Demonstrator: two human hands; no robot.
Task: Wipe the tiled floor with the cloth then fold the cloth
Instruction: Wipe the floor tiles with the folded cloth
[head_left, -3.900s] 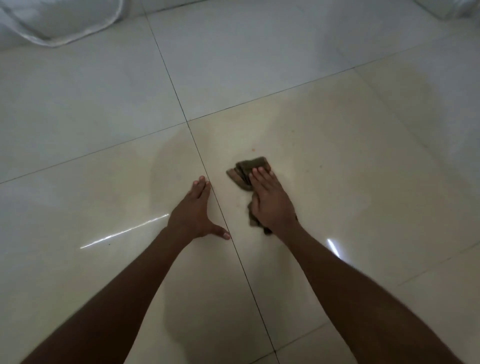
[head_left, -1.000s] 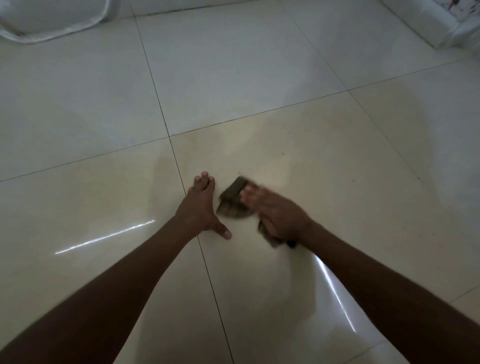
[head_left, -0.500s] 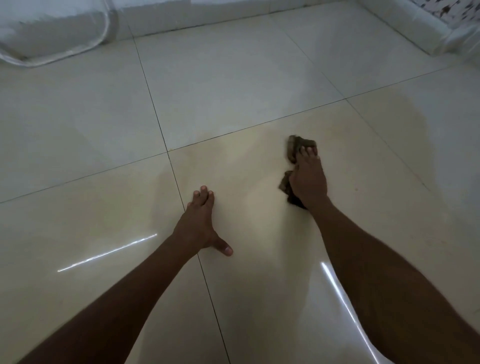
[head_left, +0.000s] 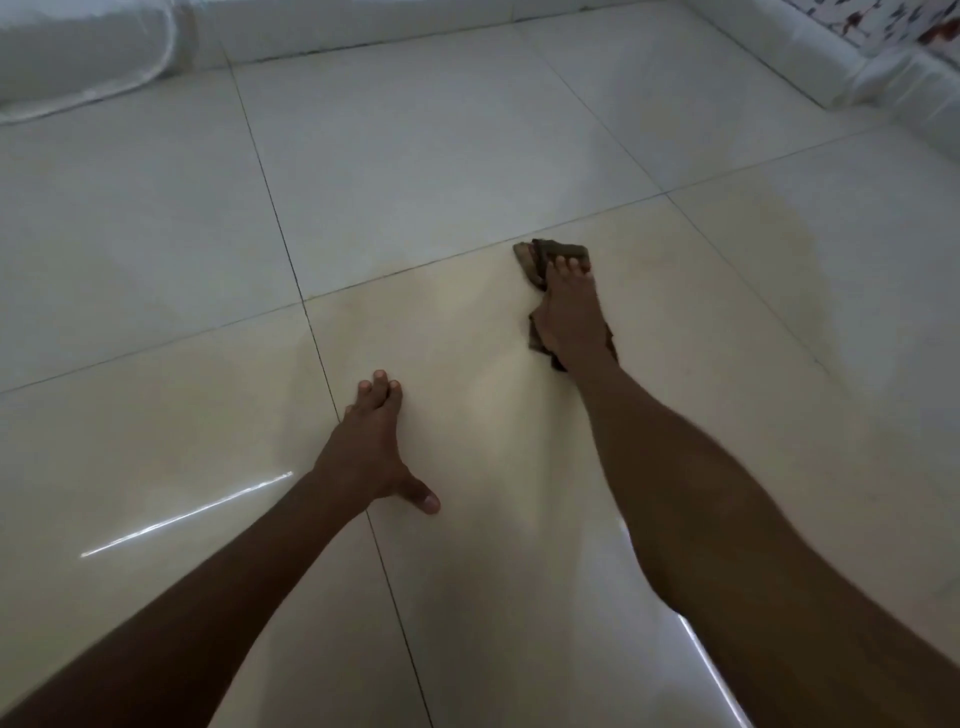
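Observation:
A small, dark brown bunched cloth (head_left: 551, 252) lies on the glossy cream tiled floor (head_left: 467, 156), near a grout line. My right hand (head_left: 569, 317) presses flat on top of it, fingers extended; cloth edges stick out beyond the fingertips and beside the wrist. My left hand (head_left: 370, 449) rests flat on the floor, nearer and to the left, fingers together and thumb spread, holding nothing. It straddles a grout line.
A white rounded object (head_left: 78, 57) sits at the far left against the wall base. A white raised ledge (head_left: 831, 67) runs along the far right. A faint damp patch shows on the tile right of the cloth.
My right hand has slid the cloth away from my left hand, forward and to the right across the tile. My left hand has stayed planted.

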